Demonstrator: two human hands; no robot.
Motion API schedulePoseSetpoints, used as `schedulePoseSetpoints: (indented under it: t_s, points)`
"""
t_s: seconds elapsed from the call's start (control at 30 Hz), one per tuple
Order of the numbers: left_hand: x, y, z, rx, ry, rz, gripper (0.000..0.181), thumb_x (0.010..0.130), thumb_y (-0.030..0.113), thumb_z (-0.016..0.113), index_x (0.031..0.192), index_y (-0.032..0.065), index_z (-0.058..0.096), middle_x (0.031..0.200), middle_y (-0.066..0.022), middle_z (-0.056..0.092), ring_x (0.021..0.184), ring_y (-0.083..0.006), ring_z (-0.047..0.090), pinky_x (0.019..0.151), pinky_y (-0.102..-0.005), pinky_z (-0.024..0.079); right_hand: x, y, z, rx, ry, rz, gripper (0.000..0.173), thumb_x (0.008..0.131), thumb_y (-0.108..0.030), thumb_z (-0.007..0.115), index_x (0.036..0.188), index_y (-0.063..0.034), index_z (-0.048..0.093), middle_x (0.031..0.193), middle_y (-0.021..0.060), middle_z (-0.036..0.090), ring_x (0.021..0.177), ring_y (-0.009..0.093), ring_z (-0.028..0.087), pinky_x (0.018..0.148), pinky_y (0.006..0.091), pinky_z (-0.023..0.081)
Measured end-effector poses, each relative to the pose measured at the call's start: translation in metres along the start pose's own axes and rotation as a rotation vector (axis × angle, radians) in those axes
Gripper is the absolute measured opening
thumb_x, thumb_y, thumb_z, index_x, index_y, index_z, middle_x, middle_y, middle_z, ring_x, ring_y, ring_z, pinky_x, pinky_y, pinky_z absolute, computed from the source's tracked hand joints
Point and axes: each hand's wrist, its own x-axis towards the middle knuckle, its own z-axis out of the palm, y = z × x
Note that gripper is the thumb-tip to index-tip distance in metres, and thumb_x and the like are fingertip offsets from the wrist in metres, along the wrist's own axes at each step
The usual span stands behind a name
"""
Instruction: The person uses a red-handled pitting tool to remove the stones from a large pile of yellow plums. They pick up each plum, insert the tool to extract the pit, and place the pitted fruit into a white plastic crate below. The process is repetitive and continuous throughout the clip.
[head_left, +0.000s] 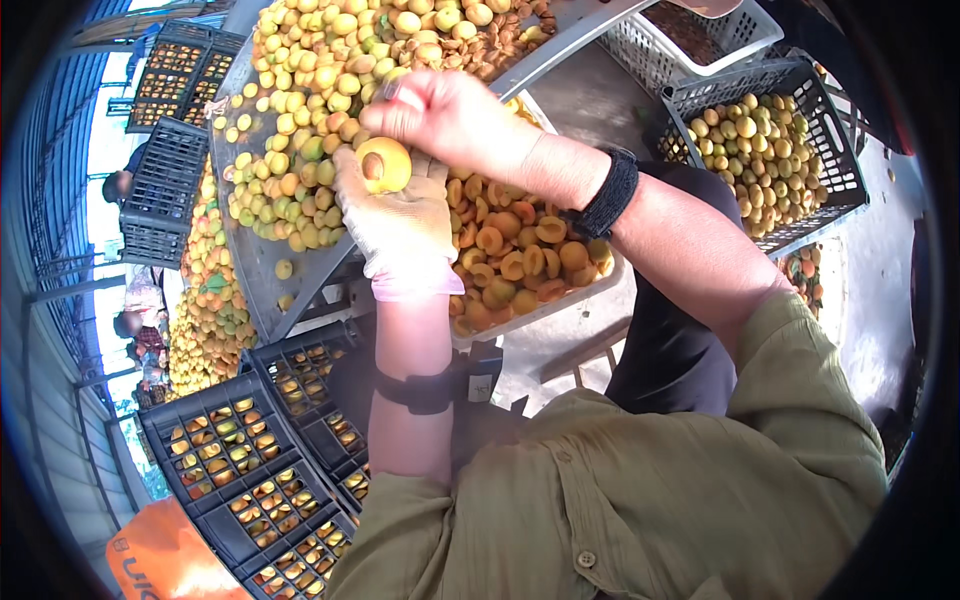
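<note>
My left hand wears a pale glove and holds an opened apricot, its brown pit showing in the yellow flesh. Just above it is my bare right hand, fingers curled, with a small dark thing at the thumb; whether it grips anything is unclear. Whole yellow apricots are heaped on the metal table beyond my hands. A pile of loose brown apricot pits lies at the table's far side. Below my hands, a pale tub contains pitted apricot halves.
On the right stand a black crate of whole apricots and a white basket with brown contents. Black lattice crates of fruit lie at lower left, near an orange bag. More crates and people are at far left.
</note>
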Motion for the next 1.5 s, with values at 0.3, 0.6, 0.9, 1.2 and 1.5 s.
schedulePoseSetpoints:
  t_s: [0.3,0.6,0.9,1.2,1.5]
  points:
    - [-0.019,-0.04,-0.011,0.2,0.118,-0.034,0.041,0.095,0.044,0.043,0.107,0.0057,0.051,0.092,-0.008,0.055,0.075,-0.019,0.051,0.067,-0.0301,0.045,0.003,-0.022,-0.016,0.876,0.25,-0.003,0.025,0.094,-0.028,0.05,0.074,-0.0132,0.043,0.052,-0.001,0.039,0.039,0.012,0.036,0.036,0.027,0.029]
    - [-0.02,-0.043,-0.002,0.346,-0.036,0.074,0.041,0.096,0.042,0.045,0.115,0.0069,0.052,0.1,-0.0059,0.057,0.085,-0.0152,0.058,0.07,-0.0329,0.047,-0.003,-0.024,-0.014,0.551,0.149,-0.199,0.026,0.09,-0.026,0.06,0.073,-0.0097,0.05,0.054,-0.0018,0.044,0.043,0.008,0.04,0.039,0.0246,0.032]
    - [-0.027,-0.02,0.018,0.412,0.047,-0.233,0.025,0.091,0.036,0.051,0.082,0.0123,0.054,0.067,-0.0039,0.055,0.051,-0.0138,0.051,0.047,-0.0261,0.037,0.012,-0.012,-0.029,0.858,-0.07,-0.063,0.032,0.091,-0.027,0.056,0.066,-0.0123,0.04,0.051,-0.0013,0.037,0.039,0.009,0.033,0.036,0.0265,0.024]
    - [-0.027,-0.014,0.015,0.332,0.017,-0.382,0.026,0.091,0.036,0.05,0.072,0.0181,0.048,0.067,0.0004,0.052,0.043,-0.0111,0.037,0.045,-0.0245,0.026,-0.001,-0.027,-0.009,0.525,-0.041,-0.048,0.038,0.092,-0.027,0.057,0.062,-0.0118,0.039,0.049,-0.0026,0.033,0.039,0.007,0.032,0.037,0.0236,0.023]
    - [-0.023,-0.017,-0.011,-0.278,-0.119,-0.763,0.028,0.092,0.035,0.045,0.069,0.0193,0.045,0.068,-0.0019,0.05,0.044,-0.01,0.031,0.047,-0.0249,0.021,0.002,-0.021,-0.005,0.623,-0.237,-0.084,0.045,0.095,-0.025,0.053,0.055,-0.0134,0.035,0.047,-0.0039,0.03,0.037,0.005,0.027,0.035,0.0223,0.018]
